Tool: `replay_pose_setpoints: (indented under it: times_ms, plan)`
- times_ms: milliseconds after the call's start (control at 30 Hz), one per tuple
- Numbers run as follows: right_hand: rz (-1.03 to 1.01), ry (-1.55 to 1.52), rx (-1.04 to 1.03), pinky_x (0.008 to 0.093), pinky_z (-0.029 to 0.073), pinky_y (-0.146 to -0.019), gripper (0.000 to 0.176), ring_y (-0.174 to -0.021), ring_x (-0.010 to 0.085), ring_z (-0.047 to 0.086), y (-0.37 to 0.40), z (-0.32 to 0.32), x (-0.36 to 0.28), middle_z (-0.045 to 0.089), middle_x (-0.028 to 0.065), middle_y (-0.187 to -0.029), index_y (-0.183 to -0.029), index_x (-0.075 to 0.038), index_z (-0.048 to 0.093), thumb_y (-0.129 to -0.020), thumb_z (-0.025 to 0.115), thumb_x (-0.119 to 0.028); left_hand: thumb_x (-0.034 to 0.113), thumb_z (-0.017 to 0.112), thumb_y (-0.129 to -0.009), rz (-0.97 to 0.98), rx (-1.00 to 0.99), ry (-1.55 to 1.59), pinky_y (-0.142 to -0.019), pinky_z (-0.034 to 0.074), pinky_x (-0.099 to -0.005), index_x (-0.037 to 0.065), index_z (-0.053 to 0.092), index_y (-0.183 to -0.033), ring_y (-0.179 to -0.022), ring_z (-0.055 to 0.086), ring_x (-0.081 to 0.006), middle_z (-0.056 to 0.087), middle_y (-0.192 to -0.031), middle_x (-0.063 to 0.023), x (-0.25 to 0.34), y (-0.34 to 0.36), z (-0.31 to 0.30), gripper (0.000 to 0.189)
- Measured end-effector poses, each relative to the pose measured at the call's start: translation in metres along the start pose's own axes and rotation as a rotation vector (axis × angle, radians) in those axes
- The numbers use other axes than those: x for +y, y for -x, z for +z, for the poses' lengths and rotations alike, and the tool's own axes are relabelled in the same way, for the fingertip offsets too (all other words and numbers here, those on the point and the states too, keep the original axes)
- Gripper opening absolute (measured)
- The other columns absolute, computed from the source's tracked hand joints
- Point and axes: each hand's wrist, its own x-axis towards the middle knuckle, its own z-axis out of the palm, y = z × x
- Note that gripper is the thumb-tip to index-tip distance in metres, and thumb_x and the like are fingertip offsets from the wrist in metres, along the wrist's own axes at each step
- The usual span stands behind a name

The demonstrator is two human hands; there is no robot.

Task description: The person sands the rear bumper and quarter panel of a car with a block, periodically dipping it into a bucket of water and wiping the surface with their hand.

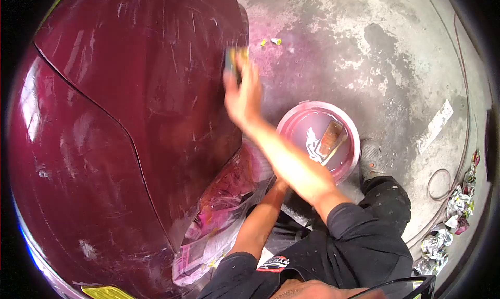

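My right hand (243, 93), blurred by motion, is closed round a small yellow and blue-grey block (230, 61) at the right edge of a dark red, scuffed car panel (172, 70). My right forearm crosses over my left wrist (282, 184). The fingers of my left hand are hidden near the bucket's lower left side. Beside my arm stands a round pink bucket (355, 137) of cloudy liquid, with a brownish block (330, 138) and a light stick-like handle in it.
Pink-stained plastic sheeting (224, 210) hangs along the panel's lower edge. A hose (467, 90) curves over the concrete floor at right, near crumpled masking scraps (437, 244). My shoe (372, 158) is right of the bucket. Small scraps (276, 41) lie above.
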Motion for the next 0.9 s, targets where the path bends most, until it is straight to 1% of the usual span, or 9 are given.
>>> replay_pose_setpoints:
  times_ms: [167,233,267,433,567,600,700,767,900]
  plan:
    - [-0.075,-0.001,-0.07,0.0557,0.035,-0.112,0.064,-0.134,0.0503,0.043,0.103,-0.015,-0.016,0.046,0.0263,-0.143,-0.145,-0.001,0.038,-0.086,0.062,0.008,0.024,0.042,-0.106,0.11,0.111,0.142,-0.093,0.051,-0.054,0.002,0.034,-0.148,-0.108,0.062,-0.0485,0.055,-0.13,-0.0288,-0.003,-0.007,0.01,0.048]
    - [-0.011,-0.042,0.026,0.0513,0.041,-0.104,0.044,-0.123,0.0444,0.049,0.022,0.007,0.002,0.053,0.0253,-0.131,-0.135,0.003,0.049,-0.093,0.061,-0.004,0.03,0.049,-0.105,0.679,0.19,0.187,-0.098,0.051,-0.0472,0.003,0.038,-0.146,-0.112,0.064,-0.0393,0.06,-0.131,-0.022,-0.12,-0.017,0.114,0.05]
    - [0.063,-0.028,0.023,0.049,0.042,-0.102,0.036,-0.119,0.0428,0.052,-0.015,0.009,0.003,0.055,0.0248,-0.127,-0.129,0.003,0.054,-0.095,0.06,-0.008,0.035,0.054,-0.103,0.344,-0.19,0.424,-0.105,0.049,-0.043,0.006,0.041,-0.147,-0.121,0.06,-0.0312,0.06,-0.135,-0.0164,-0.146,-0.036,0.15,0.054]
    - [-0.08,-0.09,-0.053,0.0529,0.039,-0.112,0.049,-0.136,0.0441,0.046,0.109,-0.02,-0.023,0.051,0.0254,-0.142,-0.133,-0.001,0.053,-0.085,0.062,0.007,0.022,0.041,-0.105,0.099,0.141,0.15,-0.089,0.049,-0.0563,0.003,0.036,-0.147,-0.109,0.059,-0.0511,0.055,-0.13,-0.0293,0.0,-0.006,0.009,0.046]
    - [0.012,-0.031,-0.006,0.0478,0.044,-0.106,0.044,-0.127,0.0399,0.057,0.043,0.0,-0.008,0.059,0.0233,-0.132,-0.132,0.0,0.055,-0.088,0.063,0.004,0.023,0.047,-0.104,0.071,0.168,-0.175,-0.093,0.051,-0.0496,0.004,0.04,-0.145,-0.11,0.062,-0.0442,0.058,-0.13,-0.0247,-0.005,-0.006,0.018,0.046]
    - [-0.002,-0.042,0.009,0.0459,0.045,-0.105,0.041,-0.125,0.0383,0.058,-0.016,0.008,0.003,0.059,0.022,-0.132,-0.13,0.0,0.056,-0.089,0.062,0.004,0.025,0.052,-0.103,0.565,0.318,0.08,-0.098,0.05,-0.0456,0.003,0.04,-0.147,-0.111,0.063,-0.0388,0.06,-0.128,-0.0227,-0.084,-0.02,0.099,0.05]
    - [-0.042,-0.044,0.024,0.0434,0.047,-0.103,0.039,-0.12,0.0366,0.061,-0.022,0.01,0.005,0.06,0.0216,-0.132,-0.129,0.0,0.057,-0.091,0.061,0.005,0.025,0.051,-0.103,0.18,0.028,1.047,-0.097,0.05,-0.0433,-0.001,0.042,-0.143,-0.111,0.063,-0.0354,0.062,-0.124,-0.0218,-0.063,-0.018,0.078,0.048]
    - [-0.032,-0.185,-0.092,0.0509,0.045,-0.105,0.046,-0.127,0.0463,0.053,0.045,-0.01,-0.009,0.053,0.0267,-0.139,-0.13,-0.003,0.056,-0.087,0.067,0.003,0.022,0.045,-0.105,0.113,0.296,-0.07,-0.092,0.053,-0.0467,0.0,0.041,-0.142,-0.109,0.063,-0.0427,0.06,-0.123,-0.0245,-0.018,-0.007,0.042,0.043]
    - [-0.164,-0.162,-0.076,0.0518,0.043,-0.108,0.048,-0.131,0.0484,0.05,0.086,-0.014,-0.026,0.053,0.0296,-0.137,-0.128,-0.002,0.057,-0.082,0.068,0.008,0.021,0.046,-0.104,0.073,0.101,0.165,-0.088,0.051,-0.057,0.004,0.034,-0.147,-0.103,0.062,-0.0529,0.054,-0.129,-0.0328,-0.006,-0.009,0.014,0.048]
